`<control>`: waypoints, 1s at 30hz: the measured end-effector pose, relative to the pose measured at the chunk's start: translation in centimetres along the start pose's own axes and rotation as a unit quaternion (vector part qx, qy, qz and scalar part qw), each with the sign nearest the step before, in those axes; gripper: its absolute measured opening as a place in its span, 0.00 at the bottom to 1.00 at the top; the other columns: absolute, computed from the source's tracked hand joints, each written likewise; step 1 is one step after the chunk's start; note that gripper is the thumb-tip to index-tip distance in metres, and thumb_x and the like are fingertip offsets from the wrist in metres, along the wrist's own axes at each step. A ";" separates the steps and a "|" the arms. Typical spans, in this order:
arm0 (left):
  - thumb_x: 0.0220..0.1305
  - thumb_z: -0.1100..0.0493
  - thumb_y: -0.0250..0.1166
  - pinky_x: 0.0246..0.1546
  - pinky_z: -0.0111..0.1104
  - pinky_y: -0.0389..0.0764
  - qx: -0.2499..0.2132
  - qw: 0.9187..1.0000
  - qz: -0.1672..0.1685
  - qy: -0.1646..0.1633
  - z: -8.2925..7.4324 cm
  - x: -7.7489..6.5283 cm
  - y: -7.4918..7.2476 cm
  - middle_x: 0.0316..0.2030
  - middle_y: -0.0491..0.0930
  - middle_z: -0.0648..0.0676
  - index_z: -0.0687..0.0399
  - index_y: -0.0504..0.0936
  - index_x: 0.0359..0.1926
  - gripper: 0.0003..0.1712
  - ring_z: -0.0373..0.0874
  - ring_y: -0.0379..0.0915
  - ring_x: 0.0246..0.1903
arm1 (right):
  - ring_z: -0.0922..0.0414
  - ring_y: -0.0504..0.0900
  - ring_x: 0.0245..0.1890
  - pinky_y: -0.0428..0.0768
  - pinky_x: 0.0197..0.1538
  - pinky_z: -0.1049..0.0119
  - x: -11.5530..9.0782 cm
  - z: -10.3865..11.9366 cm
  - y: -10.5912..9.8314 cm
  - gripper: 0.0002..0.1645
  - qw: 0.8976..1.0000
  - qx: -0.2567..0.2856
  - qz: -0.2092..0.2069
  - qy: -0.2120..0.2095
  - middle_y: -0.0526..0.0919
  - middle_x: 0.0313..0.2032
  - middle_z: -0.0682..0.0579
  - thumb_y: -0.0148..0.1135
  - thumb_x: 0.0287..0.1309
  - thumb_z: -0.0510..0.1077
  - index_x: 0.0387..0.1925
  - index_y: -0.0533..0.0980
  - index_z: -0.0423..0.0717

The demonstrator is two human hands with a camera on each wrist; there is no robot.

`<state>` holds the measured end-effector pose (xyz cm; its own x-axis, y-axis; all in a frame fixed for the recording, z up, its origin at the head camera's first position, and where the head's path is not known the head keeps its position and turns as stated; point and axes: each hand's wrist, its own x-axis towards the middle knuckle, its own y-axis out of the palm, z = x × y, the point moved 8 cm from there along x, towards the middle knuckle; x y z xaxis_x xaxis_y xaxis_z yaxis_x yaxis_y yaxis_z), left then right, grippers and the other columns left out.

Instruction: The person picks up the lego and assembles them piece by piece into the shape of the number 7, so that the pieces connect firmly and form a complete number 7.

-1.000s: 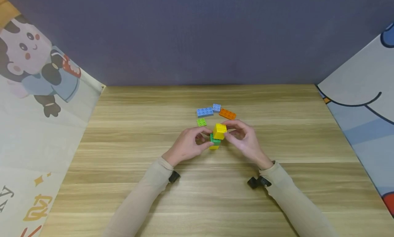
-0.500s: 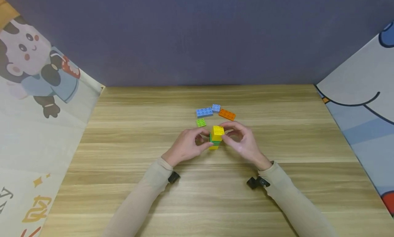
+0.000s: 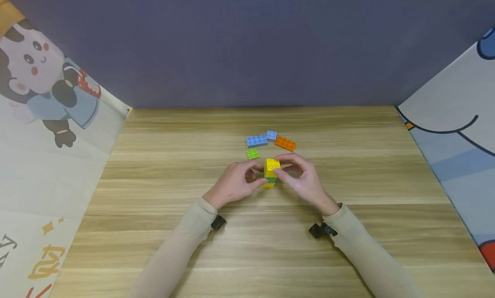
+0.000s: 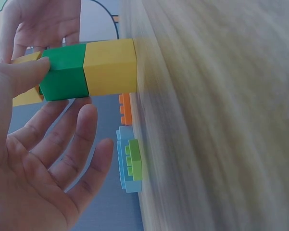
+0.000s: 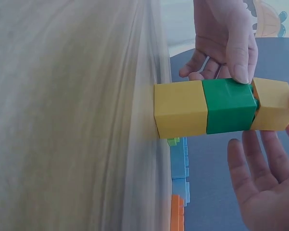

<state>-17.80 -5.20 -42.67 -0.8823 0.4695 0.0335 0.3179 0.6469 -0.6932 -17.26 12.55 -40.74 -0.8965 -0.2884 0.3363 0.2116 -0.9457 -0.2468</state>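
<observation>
A short tower stands on the wooden table: a yellow block [image 5: 181, 109] at the bottom with a green block [image 5: 229, 106] on it. My left hand [image 3: 236, 182] pinches the green block between thumb and fingers from the left. Above it, my right hand [image 3: 303, 179] holds a second yellow block [image 3: 272, 167] from the right. In the right wrist view this upper block sits slightly tilted on the green block's studs, with a narrow gap showing between them. Part of the green block is hidden behind my left thumb in the left wrist view.
Behind the tower lie a long blue brick [image 3: 257, 141], a small blue brick [image 3: 272, 136], an orange brick [image 3: 285, 143] and a lime green brick [image 3: 252, 154]. A dark panel [image 3: 247, 48] rises at the table's far edge, with printed walls on both sides.
My right hand has brought the upper yellow block left and slightly down, from above the green block's right side onto its top. My left hand has stayed in place.
</observation>
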 end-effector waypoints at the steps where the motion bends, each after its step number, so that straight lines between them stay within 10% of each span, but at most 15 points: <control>1: 0.70 0.45 0.73 0.44 0.35 0.84 0.001 1.000 0.000 0.001 0.0 0.0 0.0 0.51 0.91 0.48 0.49 0.86 0.59 0.22 0.39 0.83 0.39 | 0.67 0.85 0.52 0.88 0.52 0.68 0.0 0.1 0.0 0.19 1.000 -0.001 0.000 0.002 0.87 0.53 0.34 0.68 0.64 0.26 0.55 0.81 0.33; 30: 0.71 0.44 0.72 0.44 0.35 0.85 0.000 1.000 0.005 -0.006 0.0 0.0 0.0 0.51 0.91 0.47 0.47 0.86 0.58 0.21 0.38 0.83 0.39 | 0.66 0.84 0.50 0.87 0.49 0.69 0.0 0.5 0.5 0.17 1.000 -0.017 0.017 -0.003 0.87 0.53 0.37 0.70 0.62 0.26 0.52 0.81 0.35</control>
<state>-17.78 -5.16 -42.69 -0.8835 0.4681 0.0185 0.3257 0.6423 -0.6938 -16.96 11.98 -40.44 -0.8868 -0.3211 0.3326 0.2281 -0.9297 -0.2893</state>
